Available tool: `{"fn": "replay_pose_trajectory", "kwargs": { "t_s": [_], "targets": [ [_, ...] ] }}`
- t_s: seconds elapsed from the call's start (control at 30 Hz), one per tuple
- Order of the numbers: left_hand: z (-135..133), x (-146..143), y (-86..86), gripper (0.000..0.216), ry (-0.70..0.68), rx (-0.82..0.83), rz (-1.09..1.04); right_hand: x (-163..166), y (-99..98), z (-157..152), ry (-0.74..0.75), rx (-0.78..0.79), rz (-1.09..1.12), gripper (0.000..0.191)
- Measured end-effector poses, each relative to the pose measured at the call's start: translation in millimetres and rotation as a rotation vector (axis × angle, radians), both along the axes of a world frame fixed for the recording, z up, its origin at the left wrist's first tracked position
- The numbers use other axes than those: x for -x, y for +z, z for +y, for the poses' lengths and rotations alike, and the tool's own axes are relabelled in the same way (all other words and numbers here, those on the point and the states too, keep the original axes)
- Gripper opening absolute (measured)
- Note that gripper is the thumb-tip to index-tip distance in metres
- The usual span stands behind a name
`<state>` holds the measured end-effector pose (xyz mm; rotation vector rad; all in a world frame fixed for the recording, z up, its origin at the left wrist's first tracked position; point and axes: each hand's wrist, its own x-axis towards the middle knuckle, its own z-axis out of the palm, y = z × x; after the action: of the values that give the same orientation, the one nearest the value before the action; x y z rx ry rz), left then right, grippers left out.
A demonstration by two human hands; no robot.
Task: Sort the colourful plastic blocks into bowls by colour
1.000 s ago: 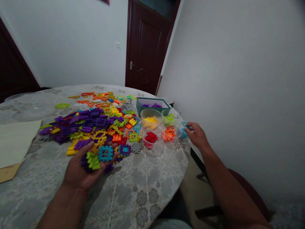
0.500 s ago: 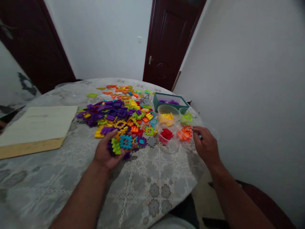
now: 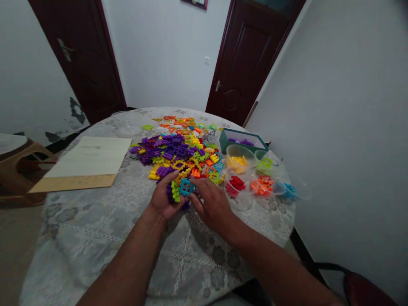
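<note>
Cupped palm up, my left hand (image 3: 164,202) holds several plastic building blocks, among them a lime green block (image 3: 175,191) and a blue square block (image 3: 185,187) with notched edges. My right hand (image 3: 212,205) reaches over from the right, its thumb and fingers closed on the blue block's right edge. Behind both hands spreads a mixed pile of blocks (image 3: 172,146), mostly purple at its left. To the right stand clear plastic bowls with blocks sorted by colour: yellow (image 3: 236,163), red (image 3: 236,183), orange (image 3: 262,185), light green (image 3: 265,164) and blue (image 3: 288,191).
Behind the bowls is a dark green box (image 3: 259,146) with purple blocks in it. Cream paper on a brown board (image 3: 79,183) lies at the left of the cloth-covered round table (image 3: 95,231). A plastic stool (image 3: 28,165) stands on the floor at far left.
My right hand has come from beside the orange bowl to the blue block in my left hand. The bowl of blue blocks now shows at the right. The view has shifted left.
</note>
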<state>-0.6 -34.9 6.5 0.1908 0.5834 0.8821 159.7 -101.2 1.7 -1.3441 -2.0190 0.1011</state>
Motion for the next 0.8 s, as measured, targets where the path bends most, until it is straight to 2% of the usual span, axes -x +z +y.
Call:
{"fn": "replay_pose_trajectory", "kwargs": {
  "t_s": [0.1,0.2,0.33,0.43,0.57,0.7,0.8],
  "targets": [
    [2,0,-0.9,0.02,0.016,-0.016,0.01,5,-5.3,5,0.006,-0.011,0.105,0.028],
    [3,-1,-3.1,0.023,0.04,-0.057,0.019,2,-2.7,-2,0.003,-0.025,0.257,0.027],
    [3,-1,-4.2,0.026,0.026,-0.103,0.047,-32,7.9,-21,-0.123,-0.067,0.36,0.033],
    [2,0,-1.3,0.03,0.014,-0.071,0.074,-90,16.5,-34,-0.286,-0.157,0.294,0.028],
    [1,2,1.7,0.032,0.001,-0.098,0.045,-197,25.3,-44,-0.598,-0.265,0.05,0.022],
    [1,2,1.1,0.03,-0.024,-0.116,0.051,-292,25.2,-44,-0.841,-0.196,-0.154,0.025],
    [0,1,1.0,0.027,-0.039,-0.144,0.089,-331,20.4,-40,-0.906,-0.169,-0.163,0.026]
  ]
}}
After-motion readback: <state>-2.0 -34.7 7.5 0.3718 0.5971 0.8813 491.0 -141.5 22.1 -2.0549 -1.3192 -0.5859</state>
